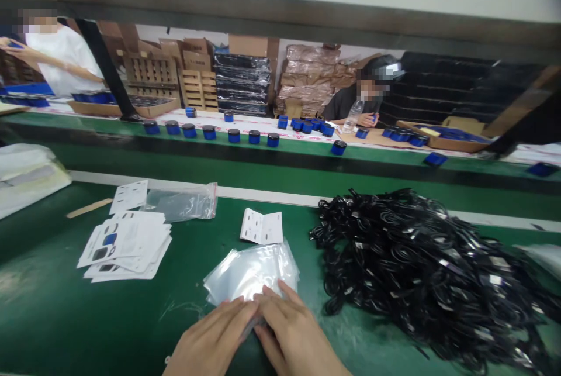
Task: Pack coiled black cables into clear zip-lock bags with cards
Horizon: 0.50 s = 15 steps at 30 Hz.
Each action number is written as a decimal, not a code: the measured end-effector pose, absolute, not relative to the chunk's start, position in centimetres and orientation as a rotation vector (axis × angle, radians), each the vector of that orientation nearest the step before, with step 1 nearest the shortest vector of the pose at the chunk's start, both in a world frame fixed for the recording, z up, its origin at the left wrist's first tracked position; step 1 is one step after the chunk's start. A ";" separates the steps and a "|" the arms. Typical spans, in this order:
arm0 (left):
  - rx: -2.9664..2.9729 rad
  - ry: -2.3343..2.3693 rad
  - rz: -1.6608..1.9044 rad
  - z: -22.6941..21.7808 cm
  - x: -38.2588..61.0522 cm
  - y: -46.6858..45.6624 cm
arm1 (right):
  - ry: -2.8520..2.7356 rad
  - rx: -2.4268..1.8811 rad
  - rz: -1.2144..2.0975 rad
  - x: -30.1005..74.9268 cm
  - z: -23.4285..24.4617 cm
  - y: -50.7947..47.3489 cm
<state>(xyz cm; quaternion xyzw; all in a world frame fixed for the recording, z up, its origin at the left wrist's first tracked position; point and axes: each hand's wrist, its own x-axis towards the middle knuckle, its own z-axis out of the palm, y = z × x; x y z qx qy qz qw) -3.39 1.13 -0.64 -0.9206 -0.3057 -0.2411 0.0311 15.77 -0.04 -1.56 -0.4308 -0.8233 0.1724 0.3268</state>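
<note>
A loose stack of clear plastic bags [258, 268] lies on the green table in front of me. Over its near edge, my left hand [214, 335] and my right hand [291, 323] meet, fingertips close together. Both hands are closed on the edge of a plastic bag, a bit of which shows between them; the fingers partly hide it. Just beyond the bags stands an open folded leaflet [262, 227]. A fanned pile of printed white cards [127, 247] is to the left, and a big heap of coiled black cables [412, 265] is to the right.
A flat clear zip bag [182, 202] lies behind the cards. Small blue-and-black round items [234, 135] line the raised green ledge. Across it, one person [61, 60] stands at left and another [350, 104] sits by a water bottle [354, 114]. A shelf beam [280, 7] crosses overhead.
</note>
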 end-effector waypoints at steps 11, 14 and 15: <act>-2.670 -1.397 -0.980 -2.3 -2.7 1.7 | -1.992 -1.344 0.098 17.7 -1.9 -0.9; -2.678 -1.343 -0.964 -1.9 -2.4 1.6 | -1.842 -1.392 0.375 17.3 -1.0 -1.6; -2.684 -1.344 -0.966 -1.6 -2.2 1.5 | -1.793 -1.403 0.581 17.0 -0.9 -1.8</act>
